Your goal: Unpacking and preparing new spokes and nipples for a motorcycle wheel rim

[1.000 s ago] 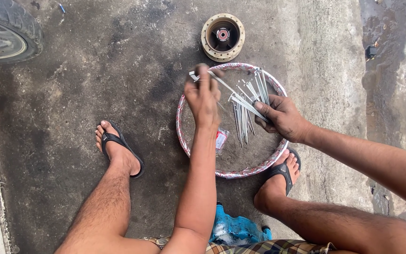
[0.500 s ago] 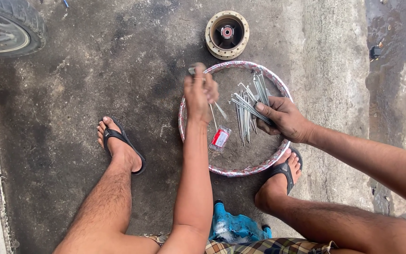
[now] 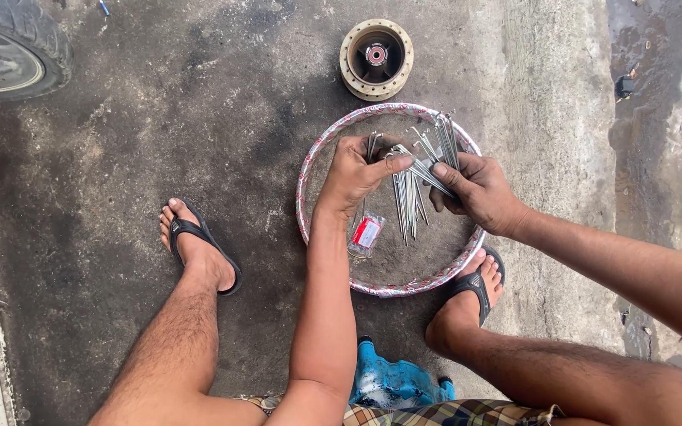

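Observation:
A wheel rim (image 3: pixel 308 177) wrapped in patterned film lies flat on the concrete floor. Above it my right hand (image 3: pixel 479 189) grips a bundle of metal spokes (image 3: pixel 436 150) that fans out upward and to the left. My left hand (image 3: pixel 354 173) is closed on a few spokes (image 3: pixel 373 143) and its thumb touches the bundle in my right hand. More spokes (image 3: pixel 408 207) lie inside the rim, next to a small clear packet with a red label (image 3: pixel 365 235).
A wheel hub (image 3: pixel 376 58) stands just beyond the rim. Part of a tyre (image 3: pixel 29 35) shows at the top left. My sandalled feet (image 3: pixel 199 248) rest either side, the right one (image 3: pixel 475 288) against the rim. A blue stool (image 3: pixel 392 384) is under me.
My left hand has come down and to the right, from holding a spoke up over the rim's left side to meeting the bundle in my right hand.

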